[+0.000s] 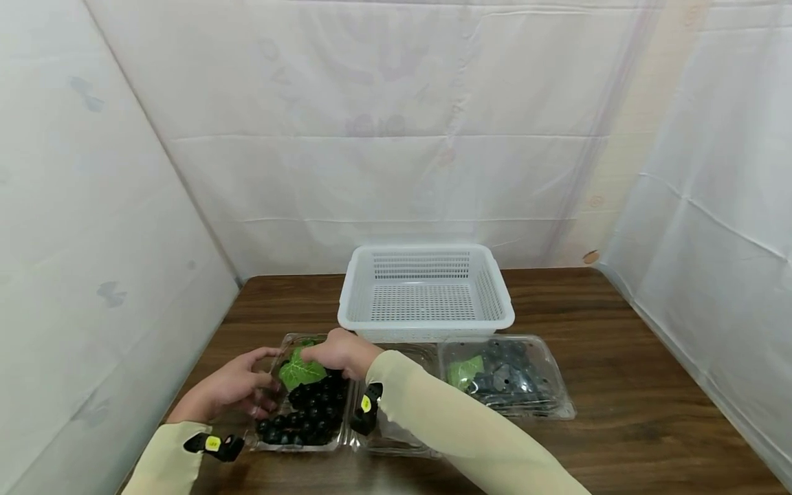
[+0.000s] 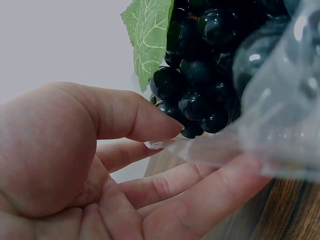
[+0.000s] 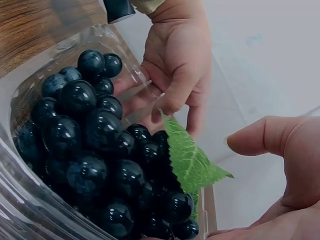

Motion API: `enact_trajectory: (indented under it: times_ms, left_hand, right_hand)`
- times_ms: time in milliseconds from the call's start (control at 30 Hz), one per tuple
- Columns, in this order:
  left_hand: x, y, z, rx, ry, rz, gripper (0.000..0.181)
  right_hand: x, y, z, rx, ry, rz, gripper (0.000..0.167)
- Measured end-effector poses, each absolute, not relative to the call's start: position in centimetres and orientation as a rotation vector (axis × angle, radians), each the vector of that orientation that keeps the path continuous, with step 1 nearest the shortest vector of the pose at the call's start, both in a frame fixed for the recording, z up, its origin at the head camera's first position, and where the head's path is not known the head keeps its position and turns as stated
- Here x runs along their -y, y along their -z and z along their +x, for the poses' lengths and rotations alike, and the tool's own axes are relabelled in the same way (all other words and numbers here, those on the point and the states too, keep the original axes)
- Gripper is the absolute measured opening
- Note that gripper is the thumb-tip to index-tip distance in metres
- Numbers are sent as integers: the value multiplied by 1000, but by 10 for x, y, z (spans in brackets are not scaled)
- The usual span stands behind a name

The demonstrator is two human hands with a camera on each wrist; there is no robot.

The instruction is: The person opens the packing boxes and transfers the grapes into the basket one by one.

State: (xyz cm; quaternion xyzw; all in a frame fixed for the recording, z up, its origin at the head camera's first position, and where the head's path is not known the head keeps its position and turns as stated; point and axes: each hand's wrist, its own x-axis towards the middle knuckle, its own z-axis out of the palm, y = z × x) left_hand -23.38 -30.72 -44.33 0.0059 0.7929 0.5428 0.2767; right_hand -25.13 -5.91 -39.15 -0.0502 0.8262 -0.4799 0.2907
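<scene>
Tabletop [image 1: 619, 419] with both hands at an opened clear box [image 1: 300, 448] of grapes, nearer its left edge than its right.
A white basket [image 1: 427, 326] stands at the tabletop's back edge, about midway along. In front of it, the box's lid [image 1: 386, 445] lies folded out to the right; just beyond is a closed box [image 1: 551, 392] with more fruit. The left hand [image 1: 232, 385] has its fingers extended against the box's left wall, thumb at the rim. The right hand [image 1: 343, 350] reaches over its back part, thumb spread; whether its hidden fingers grip anything cannot be told. The dark grapes [image 1: 312, 412] lie inside, a green leaf [image 1: 301, 371] towards the back.
</scene>
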Motion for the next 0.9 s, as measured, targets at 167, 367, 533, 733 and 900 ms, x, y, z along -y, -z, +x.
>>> enact_trajectory:
  times_ms: [167,367,533,733,900]
  left_hand:
    - [305,444,-234,-2141,-1448,15,67]
    - [304,442,-233,-2147,-1446,14,66]
    - [304,441,-232,-2156,-1442,-5,66]
    - [303,441,-231,-2189,-1428,-25,67]
    - [303,441,-230,-2180,-1434,-10,67]
  right_hand:
    - [61,395,-248,-2240,1216,-177,64]
    - [70,399,-247,-2276,1173,-186,87]
    - [78,401,-243,-2334,1064,-219,100]
    - [87,402,-238,-2484,781,-278,105]
    - [91,402,-235,-2541,678,-288,101]
